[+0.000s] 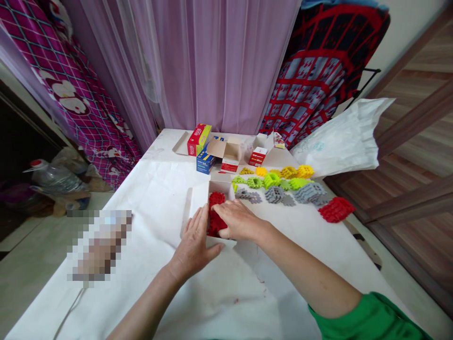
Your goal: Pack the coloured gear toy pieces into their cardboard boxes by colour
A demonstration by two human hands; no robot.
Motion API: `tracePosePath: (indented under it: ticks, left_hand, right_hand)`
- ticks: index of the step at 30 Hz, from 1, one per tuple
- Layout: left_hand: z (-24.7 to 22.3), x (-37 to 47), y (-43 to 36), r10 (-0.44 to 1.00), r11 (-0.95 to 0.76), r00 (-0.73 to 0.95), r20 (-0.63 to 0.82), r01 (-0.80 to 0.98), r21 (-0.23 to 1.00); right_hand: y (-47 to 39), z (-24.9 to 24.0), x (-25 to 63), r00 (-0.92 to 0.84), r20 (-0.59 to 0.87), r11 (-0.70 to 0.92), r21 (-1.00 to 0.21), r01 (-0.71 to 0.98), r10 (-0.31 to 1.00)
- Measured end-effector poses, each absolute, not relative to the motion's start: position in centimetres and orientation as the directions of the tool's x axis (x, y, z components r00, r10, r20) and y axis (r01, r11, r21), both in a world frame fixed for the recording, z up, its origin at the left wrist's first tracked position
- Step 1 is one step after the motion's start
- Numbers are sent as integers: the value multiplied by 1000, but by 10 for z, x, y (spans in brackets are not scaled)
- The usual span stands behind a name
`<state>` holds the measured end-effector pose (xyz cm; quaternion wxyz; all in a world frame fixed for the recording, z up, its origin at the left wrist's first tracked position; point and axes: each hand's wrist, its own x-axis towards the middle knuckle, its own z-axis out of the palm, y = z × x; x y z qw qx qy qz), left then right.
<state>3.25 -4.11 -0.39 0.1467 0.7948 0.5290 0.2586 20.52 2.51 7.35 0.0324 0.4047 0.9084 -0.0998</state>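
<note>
Well, I'd steady the white box point(222, 186) with my open left hand point(194, 245) along its side. Press evenly: my right hand point(239, 221) touches the red pieces point(215, 223) inside (whether gripping, I can't tell).

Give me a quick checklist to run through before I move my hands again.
1. Box open: ok; the white box has its side flap folded out left.
2. Left hand placed: ok; the left hand lies along the box's left side.
3. Right hand placed: ok; the right hand reaches in over red pieces.
4. Firm right grip: cannot tell; contact is partly hidden.
5. All red pieces inside: not ok; a red stack sits outside, right.
</note>
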Motion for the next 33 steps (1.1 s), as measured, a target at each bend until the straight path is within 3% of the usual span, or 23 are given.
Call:
tracePosePath:
  ticks: [5,11,18,21,25,28,33]
  left_hand:
    - [-3,33,-41,917,-398,318,240,763,509]
    - [1,34,-42,921,-389,315,229,762,518]
    - [-4,32,-40,916,-397,303,263,782,480]
    - [-7,30,-39,908,-411,303,289,780,473]
    - [-11,27,-36,892,-441,319,322,772,458]
    - [-13,24,-34,887,-451,330,323,772,448]
    - [-14,22,-32,882,-451,326,339,792,411]
  right_hand:
    - [23,72,204,-671,-163,652,-159,742,724]
    - [27,84,220,-667,-60,622,-306,721,743]
    - [37,85,325,-341,126,361,-423,831,932]
    - [38,78,402,-10,185,80,-373,924,983]
    - [35,69,494,474,275,-414,-248,876,836]
    - [36,63,529,567,165,-545,-164,822,807]
    - [41,52,532,550,6,-548,-75,833,835]
